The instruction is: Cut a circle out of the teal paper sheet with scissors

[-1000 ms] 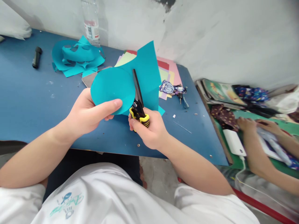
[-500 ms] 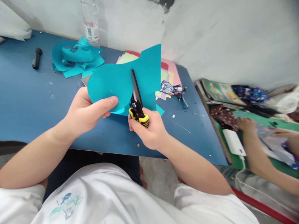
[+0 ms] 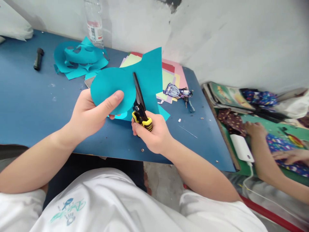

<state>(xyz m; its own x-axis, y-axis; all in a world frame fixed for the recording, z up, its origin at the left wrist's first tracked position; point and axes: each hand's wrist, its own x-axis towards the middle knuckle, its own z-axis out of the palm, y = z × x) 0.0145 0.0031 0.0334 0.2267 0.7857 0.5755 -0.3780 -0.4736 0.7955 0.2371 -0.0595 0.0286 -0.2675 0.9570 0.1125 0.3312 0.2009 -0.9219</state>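
Observation:
My left hand point(image 3: 96, 109) pinches a sheet of teal paper point(image 3: 113, 83), thumb on top and fingers beneath. Its left part has a rounded, cut edge, while a pointed flap rises at the right. In my right hand point(image 3: 154, 130) are black scissors with yellow-trimmed handles point(image 3: 140, 106), held closed around the grips. The scissor blades lie against the paper, along the right side of the rounded part. Whether the lower blade is under the sheet is hidden. A smaller teal piece lies on the table below the sheet.
Cut teal scraps point(image 3: 79, 59), a clear bottle point(image 3: 95, 29) and a black cylinder point(image 3: 38, 59) stand or lie at the back left. Coloured paper sheets point(image 3: 173, 77) and a keychain charm point(image 3: 175, 91) lie right of centre. Another person's hands point(image 3: 293, 156) rest on patterned fabric at the green table.
The teal sheet's right flap has shifted left and turned slightly. My right hand and the scissors moved a little left. At the right, the other person's hand moved and patterned fabric now shows.

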